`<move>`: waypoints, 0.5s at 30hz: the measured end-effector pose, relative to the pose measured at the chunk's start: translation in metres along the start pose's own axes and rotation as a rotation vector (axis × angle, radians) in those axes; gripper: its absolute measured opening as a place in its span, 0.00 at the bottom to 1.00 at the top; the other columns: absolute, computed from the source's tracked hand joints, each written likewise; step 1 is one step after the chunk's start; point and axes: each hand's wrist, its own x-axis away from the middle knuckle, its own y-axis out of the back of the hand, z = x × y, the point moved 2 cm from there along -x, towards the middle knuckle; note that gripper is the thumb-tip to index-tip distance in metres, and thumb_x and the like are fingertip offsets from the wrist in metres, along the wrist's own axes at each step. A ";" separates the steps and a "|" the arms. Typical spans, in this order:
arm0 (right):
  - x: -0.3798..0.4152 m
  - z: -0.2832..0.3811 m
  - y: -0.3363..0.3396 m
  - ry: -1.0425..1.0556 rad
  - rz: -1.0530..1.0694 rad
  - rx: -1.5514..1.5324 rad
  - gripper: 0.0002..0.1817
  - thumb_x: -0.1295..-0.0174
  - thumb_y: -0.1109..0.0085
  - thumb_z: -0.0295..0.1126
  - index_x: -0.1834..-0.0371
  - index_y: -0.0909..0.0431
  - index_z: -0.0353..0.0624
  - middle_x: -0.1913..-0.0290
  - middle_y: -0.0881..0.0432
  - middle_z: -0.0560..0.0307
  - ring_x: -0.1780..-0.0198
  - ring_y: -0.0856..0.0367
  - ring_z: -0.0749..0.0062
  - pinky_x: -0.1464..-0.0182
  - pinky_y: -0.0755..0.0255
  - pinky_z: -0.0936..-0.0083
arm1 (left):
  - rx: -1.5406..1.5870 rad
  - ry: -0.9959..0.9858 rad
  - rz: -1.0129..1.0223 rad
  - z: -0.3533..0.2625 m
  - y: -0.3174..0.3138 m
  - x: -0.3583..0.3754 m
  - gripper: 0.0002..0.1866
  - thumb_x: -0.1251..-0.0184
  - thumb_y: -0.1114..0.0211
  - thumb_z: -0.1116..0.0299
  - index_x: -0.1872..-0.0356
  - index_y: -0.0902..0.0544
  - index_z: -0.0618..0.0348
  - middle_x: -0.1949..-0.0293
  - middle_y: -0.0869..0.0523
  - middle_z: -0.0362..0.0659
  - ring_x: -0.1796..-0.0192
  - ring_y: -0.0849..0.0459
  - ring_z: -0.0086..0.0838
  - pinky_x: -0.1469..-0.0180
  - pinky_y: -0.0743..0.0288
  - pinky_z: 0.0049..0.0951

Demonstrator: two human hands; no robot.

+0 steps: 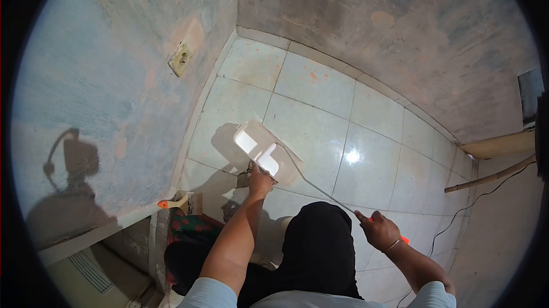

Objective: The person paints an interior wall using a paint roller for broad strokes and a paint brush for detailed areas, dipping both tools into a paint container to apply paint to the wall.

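A paint tray (261,133) with white paint in it is tilted just above or on the floor tiles in front of me. My left hand (261,183) grips its near edge, fingers closed round the rim. My right hand (380,231) is wrapped around the orange-red handle of a paint roller. The roller's long thin metal rod (320,189) runs up to the left, and its white roller head (267,153) lies inside the tray. Whether the head is pressed against the tray bottom is hard to tell.
A paintbrush (182,201) with an orange-tipped handle lies at the left, by the wall's foot. A wall socket (180,60) is on the patchy left wall. At right, a wooden stick (490,174) and a black cable (452,221) extend over the tiled floor (311,122).
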 end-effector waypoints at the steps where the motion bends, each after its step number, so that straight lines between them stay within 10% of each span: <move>1: 0.005 -0.003 -0.002 -0.015 0.021 0.006 0.25 0.35 0.49 0.32 0.34 0.29 0.68 0.64 0.26 0.48 0.69 0.18 0.56 0.70 0.21 0.64 | -0.026 0.024 0.023 -0.008 0.000 0.006 0.36 0.36 0.46 0.81 0.27 0.48 0.59 0.54 0.17 0.57 0.66 0.12 0.40 0.77 0.21 0.31; 15: 0.064 -0.005 0.076 -0.111 0.240 0.212 0.29 0.38 0.50 0.28 0.32 0.31 0.64 0.63 0.27 0.47 0.67 0.18 0.60 0.67 0.20 0.67 | 0.049 -0.001 -0.043 -0.026 -0.007 0.018 0.37 0.41 0.47 0.83 0.27 0.46 0.61 0.53 0.19 0.56 0.67 0.13 0.36 0.78 0.22 0.29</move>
